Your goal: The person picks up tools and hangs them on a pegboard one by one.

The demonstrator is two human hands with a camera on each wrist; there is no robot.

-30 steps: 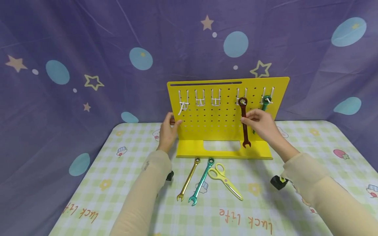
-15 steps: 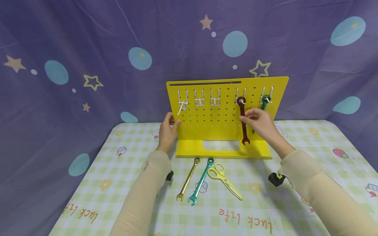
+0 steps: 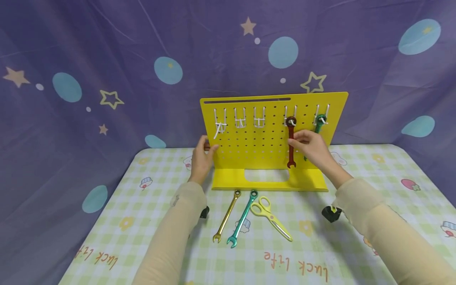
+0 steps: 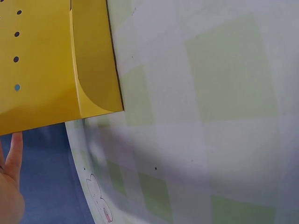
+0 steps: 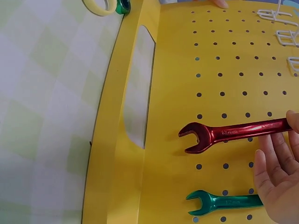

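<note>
A dark red combination wrench [image 3: 291, 152] hangs with its ring end over a white hook on the yellow pegboard [image 3: 249, 154]. My right hand [image 3: 313, 149] pinches its shaft; in the right wrist view the red wrench [image 5: 243, 130] crosses in front of the holes, its open end pointing left. Just right of it, a green wrench [image 3: 319, 126] hangs from another hook, partly behind my right hand. My left hand [image 3: 202, 160] grips the board's left edge, thumb in front and fingers behind; the left wrist view catches only part of that hand [image 4: 10, 186].
Before the board lie a gold wrench [image 3: 227, 215], a teal wrench [image 3: 244, 219] and yellow scissors [image 3: 272, 219] on the checked tablecloth [image 3: 142, 221]. White hooks [image 3: 240, 118] without tools line the board's upper left. A purple curtain [image 3: 117, 51] hangs behind.
The red wrench's lower end has swung left and in toward the board, so it now hangs nearly straight. My right hand shifted slightly left with it. My left hand stays on the board edge.
</note>
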